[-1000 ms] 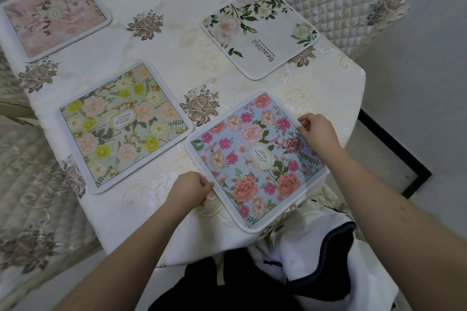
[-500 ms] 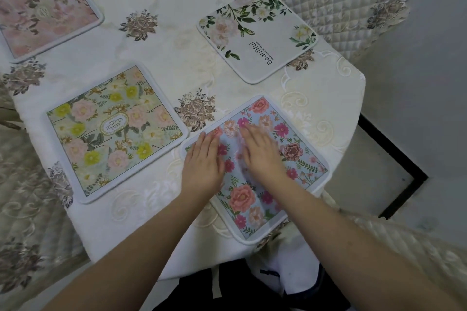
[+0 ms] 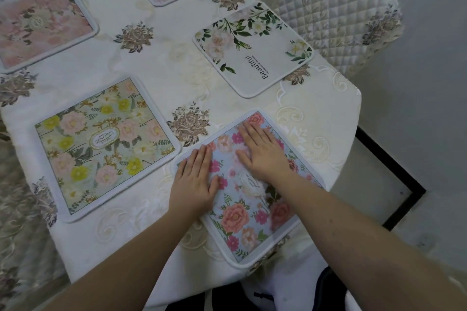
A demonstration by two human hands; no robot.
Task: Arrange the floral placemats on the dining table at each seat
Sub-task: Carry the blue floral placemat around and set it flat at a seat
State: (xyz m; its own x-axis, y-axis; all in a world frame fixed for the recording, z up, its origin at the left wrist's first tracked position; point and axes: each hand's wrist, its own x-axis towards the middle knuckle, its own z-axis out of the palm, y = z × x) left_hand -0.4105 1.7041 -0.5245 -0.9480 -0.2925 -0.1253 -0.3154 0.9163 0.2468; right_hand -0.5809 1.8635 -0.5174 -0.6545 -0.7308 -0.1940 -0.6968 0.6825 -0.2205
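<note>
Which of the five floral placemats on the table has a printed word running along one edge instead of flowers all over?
The white placemat by the quilted chair: it reads "Beautiful", with flowers only along its edges and corners.

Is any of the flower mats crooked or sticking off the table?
Yes. The blue placemat under both flat hands, left hand and right hand, sits turned at an angle, and its near corner pokes past the table edge.

A cream embroidered tablecloth with brown rose motifs [image 3: 161, 63] covers the worktop. A chair with a quilted cream cover [image 3: 336, 7] stands at the far right corner, against a grey wall [image 3: 429, 33]. Below, a black strip [image 3: 394, 166] runs across the pale floor [image 3: 353, 184].
</note>
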